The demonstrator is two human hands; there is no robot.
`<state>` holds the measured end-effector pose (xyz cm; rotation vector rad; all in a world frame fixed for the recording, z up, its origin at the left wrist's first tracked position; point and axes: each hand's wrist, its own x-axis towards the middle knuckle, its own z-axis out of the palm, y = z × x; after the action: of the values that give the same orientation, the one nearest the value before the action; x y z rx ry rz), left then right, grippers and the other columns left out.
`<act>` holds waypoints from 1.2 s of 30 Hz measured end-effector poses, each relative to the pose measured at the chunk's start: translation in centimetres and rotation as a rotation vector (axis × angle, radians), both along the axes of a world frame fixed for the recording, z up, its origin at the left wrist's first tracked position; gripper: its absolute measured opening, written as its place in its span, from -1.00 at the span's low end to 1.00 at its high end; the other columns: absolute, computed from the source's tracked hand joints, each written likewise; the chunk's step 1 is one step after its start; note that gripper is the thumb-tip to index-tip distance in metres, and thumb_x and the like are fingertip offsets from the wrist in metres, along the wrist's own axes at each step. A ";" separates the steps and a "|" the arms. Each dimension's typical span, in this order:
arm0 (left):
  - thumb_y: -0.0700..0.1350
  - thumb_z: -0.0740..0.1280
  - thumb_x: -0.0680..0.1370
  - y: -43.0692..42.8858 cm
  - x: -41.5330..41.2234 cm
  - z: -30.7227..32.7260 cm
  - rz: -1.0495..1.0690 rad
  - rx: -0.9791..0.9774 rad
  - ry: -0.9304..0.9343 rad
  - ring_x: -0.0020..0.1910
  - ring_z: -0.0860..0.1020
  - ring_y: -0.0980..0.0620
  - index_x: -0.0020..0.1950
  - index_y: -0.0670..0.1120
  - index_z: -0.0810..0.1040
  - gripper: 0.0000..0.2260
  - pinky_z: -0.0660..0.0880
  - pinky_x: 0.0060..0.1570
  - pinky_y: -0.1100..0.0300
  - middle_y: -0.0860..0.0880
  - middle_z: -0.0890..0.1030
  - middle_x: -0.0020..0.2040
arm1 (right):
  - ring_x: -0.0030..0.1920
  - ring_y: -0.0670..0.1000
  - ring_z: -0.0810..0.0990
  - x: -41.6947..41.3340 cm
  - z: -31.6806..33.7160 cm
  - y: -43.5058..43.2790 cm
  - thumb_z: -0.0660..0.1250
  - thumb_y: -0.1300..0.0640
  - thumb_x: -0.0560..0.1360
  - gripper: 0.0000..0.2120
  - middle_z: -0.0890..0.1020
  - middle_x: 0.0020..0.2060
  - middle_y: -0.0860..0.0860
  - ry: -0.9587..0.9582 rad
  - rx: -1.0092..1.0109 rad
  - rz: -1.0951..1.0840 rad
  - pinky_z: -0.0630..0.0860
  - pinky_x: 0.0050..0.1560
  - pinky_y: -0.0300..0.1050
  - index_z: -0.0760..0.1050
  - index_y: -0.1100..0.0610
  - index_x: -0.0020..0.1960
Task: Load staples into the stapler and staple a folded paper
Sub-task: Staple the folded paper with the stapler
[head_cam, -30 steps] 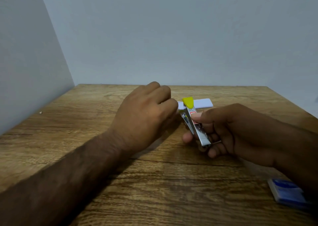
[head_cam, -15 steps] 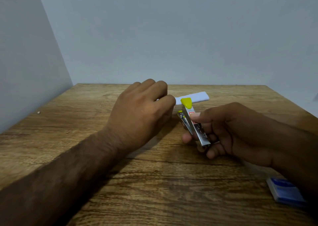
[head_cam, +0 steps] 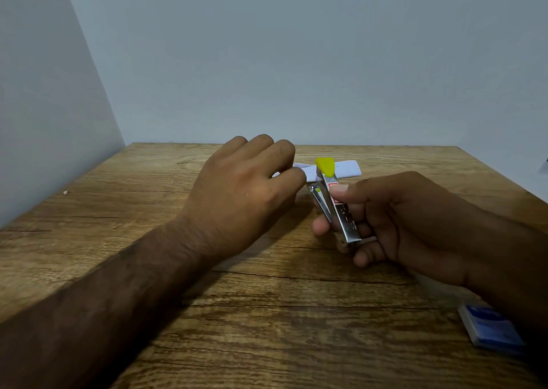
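Observation:
My right hand (head_cam: pixel 409 222) grips a small metal stapler (head_cam: pixel 341 211) with a yellow tip, thumb on top, jaws pointing away from me. A folded white paper strip (head_cam: pixel 347 170) is raised off the table, lying across the stapler's jaws just behind the yellow tip. My left hand (head_cam: pixel 246 190) pinches the strip's left end; that end is mostly hidden behind my fingers. I cannot tell whether the paper sits inside the jaws or just behind them.
A blue and white staple box (head_cam: pixel 492 329) lies on the wooden table (head_cam: pixel 267 314) at the near right, partly under my right forearm. Grey walls close the left and the back.
My left hand has lifted the paper strip off the table and carried it up to the stapler's yellow tip. The right hand and the stapler have hardly moved.

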<state>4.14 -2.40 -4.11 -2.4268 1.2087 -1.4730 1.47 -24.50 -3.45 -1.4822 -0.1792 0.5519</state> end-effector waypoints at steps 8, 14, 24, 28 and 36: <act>-0.25 0.38 0.55 -0.2 -0.2 0.0 -0.029 0.027 -0.021 -0.31 0.52 -0.16 -0.15 -0.18 0.67 -0.88 0.37 -0.33 0.00 -0.14 0.62 -0.22 | -0.33 0.04 0.66 -0.1 -0.1 0.3 0.37 -0.08 0.48 -0.67 0.74 -0.14 0.16 0.013 0.020 0.000 0.62 -0.38 -0.13 0.62 0.12 0.11; -0.27 0.38 0.55 -0.6 -0.6 0.0 -0.045 0.072 -0.045 -0.32 0.53 -0.15 -0.18 -0.17 0.65 -0.88 0.38 -0.31 -0.01 -0.14 0.63 -0.21 | -0.25 0.07 0.74 0.0 -0.7 0.8 0.38 -0.24 0.46 -0.53 0.76 -0.05 0.21 0.021 0.066 -0.040 0.70 -0.22 -0.06 0.68 0.17 0.03; -0.27 0.35 0.60 -0.8 -0.9 0.0 -0.126 -0.017 0.041 -0.28 0.57 -0.19 -0.07 -0.23 0.70 -0.86 0.47 -0.30 -0.09 -0.19 0.65 -0.14 | -0.23 0.08 0.76 -0.4 -0.6 1.5 0.42 -0.05 0.39 -0.59 0.75 -0.09 0.11 -0.011 0.218 -0.164 0.70 -0.06 0.05 0.65 0.21 0.11; -0.29 0.43 0.49 -1.0 -0.9 -0.3 -0.244 -0.286 0.292 -0.14 0.58 -0.07 0.07 -0.21 0.65 -0.83 0.52 -0.16 0.07 -0.14 0.59 -0.03 | -0.27 0.07 0.75 -0.6 -0.4 1.6 0.41 -0.02 0.41 -0.64 0.72 -0.22 0.08 -0.066 0.240 -0.225 0.71 -0.13 0.03 0.62 0.26 0.03; 0.03 0.46 0.53 -2.0 -0.7 -0.8 -0.662 -1.123 1.463 -0.06 0.64 -0.06 0.08 -0.25 0.65 -0.65 0.61 -0.03 0.03 -0.21 0.70 -0.14 | -0.07 0.08 0.77 -0.5 -0.7 1.1 0.47 0.01 0.36 -0.65 0.76 -0.09 0.05 -0.234 0.117 -0.241 0.71 -0.10 0.04 0.70 0.17 0.06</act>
<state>3.39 -4.42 -4.89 -4.5075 1.6204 0.1918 0.99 -23.36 -4.19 -1.4274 -0.2084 0.1706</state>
